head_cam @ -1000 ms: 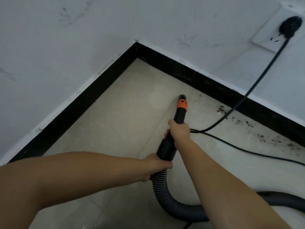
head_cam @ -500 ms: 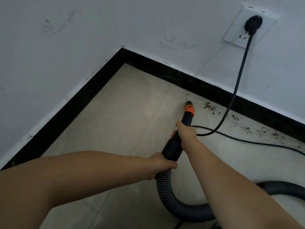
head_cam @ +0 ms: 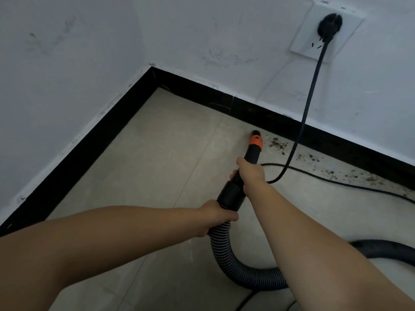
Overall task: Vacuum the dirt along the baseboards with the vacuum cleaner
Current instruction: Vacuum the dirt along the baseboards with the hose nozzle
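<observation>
Right hand (head_cam: 250, 173) clenched round black wand (head_cam: 241, 176); left hand (head_cam: 215, 216) grasps hose (head_cam: 221, 245) cuff. Orange-banded nozzle (head_cam: 255, 140) on floor (head_cam: 157, 153), just beside baseboard (head_cam: 269, 115). Dirt (head_cam: 278, 144) at nozzle's 3 o'clock. Cord (head_cam: 307, 108) plugged into wall socket (head_cam: 301, 41). No legible writing.

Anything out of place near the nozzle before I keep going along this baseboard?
Yes: the power cord hangs from the wall outlet and loops across the floor right over the dirt beside the nozzle. It lies in the sweep path along the black baseboard and may snag. Scuff marks smudge the wall.
</observation>
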`<state>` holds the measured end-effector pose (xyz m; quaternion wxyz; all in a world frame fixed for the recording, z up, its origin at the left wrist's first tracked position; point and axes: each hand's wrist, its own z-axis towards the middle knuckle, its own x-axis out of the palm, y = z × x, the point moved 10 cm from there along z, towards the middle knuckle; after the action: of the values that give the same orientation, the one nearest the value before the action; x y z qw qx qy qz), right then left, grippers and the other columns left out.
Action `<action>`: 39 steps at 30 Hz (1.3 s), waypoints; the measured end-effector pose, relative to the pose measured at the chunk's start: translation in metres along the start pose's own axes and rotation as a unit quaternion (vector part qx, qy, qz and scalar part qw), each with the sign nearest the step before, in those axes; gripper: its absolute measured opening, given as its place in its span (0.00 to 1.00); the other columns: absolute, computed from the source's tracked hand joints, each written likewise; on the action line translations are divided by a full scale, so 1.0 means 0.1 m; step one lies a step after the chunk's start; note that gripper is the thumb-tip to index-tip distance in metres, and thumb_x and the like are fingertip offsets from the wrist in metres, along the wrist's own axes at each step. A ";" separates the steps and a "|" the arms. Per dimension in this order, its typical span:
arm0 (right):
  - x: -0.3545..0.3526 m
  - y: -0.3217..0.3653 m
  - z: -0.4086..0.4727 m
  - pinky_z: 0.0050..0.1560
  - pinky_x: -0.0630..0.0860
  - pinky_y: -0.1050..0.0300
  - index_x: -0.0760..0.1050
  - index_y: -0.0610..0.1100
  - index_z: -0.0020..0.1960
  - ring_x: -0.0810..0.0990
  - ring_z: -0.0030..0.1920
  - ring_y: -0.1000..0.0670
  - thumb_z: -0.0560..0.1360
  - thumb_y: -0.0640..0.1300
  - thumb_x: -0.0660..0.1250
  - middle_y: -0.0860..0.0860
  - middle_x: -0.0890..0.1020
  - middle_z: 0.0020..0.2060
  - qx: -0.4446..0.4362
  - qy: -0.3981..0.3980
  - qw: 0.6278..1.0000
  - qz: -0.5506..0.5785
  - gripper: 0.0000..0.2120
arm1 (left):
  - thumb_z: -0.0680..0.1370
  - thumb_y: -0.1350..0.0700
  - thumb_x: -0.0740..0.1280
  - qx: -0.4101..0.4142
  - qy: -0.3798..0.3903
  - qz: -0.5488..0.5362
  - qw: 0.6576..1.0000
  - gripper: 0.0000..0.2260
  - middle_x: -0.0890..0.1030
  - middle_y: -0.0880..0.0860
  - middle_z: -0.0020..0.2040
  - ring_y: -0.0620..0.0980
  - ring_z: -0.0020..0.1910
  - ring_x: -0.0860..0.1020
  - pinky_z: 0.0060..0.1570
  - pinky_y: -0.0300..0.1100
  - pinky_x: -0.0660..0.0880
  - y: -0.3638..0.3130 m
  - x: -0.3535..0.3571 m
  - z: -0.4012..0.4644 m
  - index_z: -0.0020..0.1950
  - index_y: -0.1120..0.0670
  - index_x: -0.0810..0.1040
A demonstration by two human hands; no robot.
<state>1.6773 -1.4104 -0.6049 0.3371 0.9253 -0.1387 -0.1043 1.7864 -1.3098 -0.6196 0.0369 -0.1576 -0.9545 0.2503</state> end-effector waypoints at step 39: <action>-0.72 0.41 -2.20 0.32 0.74 0.49 0.66 0.39 0.47 0.72 0.22 0.47 0.77 0.31 0.62 0.44 0.74 0.23 -0.242 0.064 0.968 -0.007 0.06 | 0.69 0.56 0.76 0.187 0.140 0.132 0.963 0.21 0.80 0.35 0.51 0.33 0.56 0.77 0.45 0.23 0.70 0.22 0.64 -1.30 0.58 0.44 0.73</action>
<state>1.6646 -1.2863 -0.4058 0.5582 0.8221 -0.0813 -0.0779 1.7510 -1.2108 -0.5176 0.1657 -0.3060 -0.8466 0.4026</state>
